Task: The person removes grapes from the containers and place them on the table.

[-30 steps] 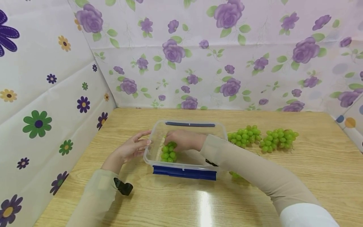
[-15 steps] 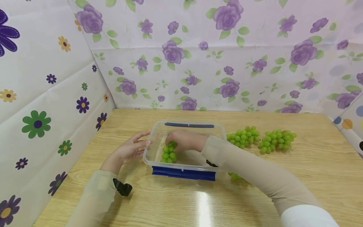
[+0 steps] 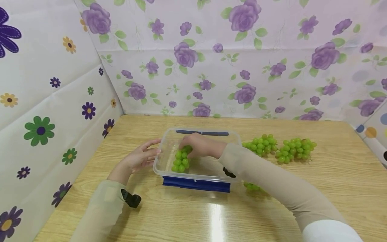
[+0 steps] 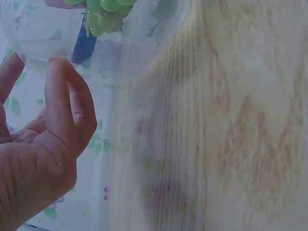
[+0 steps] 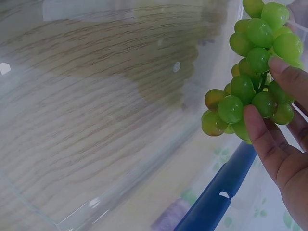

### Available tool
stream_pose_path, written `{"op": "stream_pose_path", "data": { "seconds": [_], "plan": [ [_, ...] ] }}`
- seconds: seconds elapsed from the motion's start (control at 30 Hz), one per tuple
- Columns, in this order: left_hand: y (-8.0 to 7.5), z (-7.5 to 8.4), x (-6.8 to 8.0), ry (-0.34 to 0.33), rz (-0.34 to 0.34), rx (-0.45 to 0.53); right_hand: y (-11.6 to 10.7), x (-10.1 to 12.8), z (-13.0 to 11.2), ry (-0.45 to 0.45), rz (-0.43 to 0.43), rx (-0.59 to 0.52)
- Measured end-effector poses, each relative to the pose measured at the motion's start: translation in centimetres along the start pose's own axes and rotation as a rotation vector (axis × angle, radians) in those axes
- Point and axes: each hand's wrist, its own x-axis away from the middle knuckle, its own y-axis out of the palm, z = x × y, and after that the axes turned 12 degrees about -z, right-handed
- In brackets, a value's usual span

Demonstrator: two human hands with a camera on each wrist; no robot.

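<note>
The light is bright and soft — it comes from above. A long white shine runs down the counter point(image 3: 218, 218) near the front edge. Shadows are pale and small. The head view bends at the edges, so the walls lean. The left wrist view is hazy and washed out. In the right wrist view the grapes point(image 5: 255, 72) look sharp — the box point(image 5: 120, 120) wall is blurry.

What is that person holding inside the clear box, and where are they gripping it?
The right hand holds a bunch of green grapes by its upper end. The left hand only touches the box.
</note>
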Motion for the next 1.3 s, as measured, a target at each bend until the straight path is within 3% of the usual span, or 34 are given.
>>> {"op": "stream_pose_path", "data": {
  "seconds": [1.07, 1.3],
  "plan": [
    [0.1, 0.3, 0.2, 0.002, 0.003, -0.012, -1.2, 1.2, 0.1, 0.091, 0.186, -0.146],
    [0.1, 0.3, 0.1, 0.007, -0.006, -0.013, -1.3, 1.2, 0.1, 0.107, 0.221, -0.229]
  ]
}}
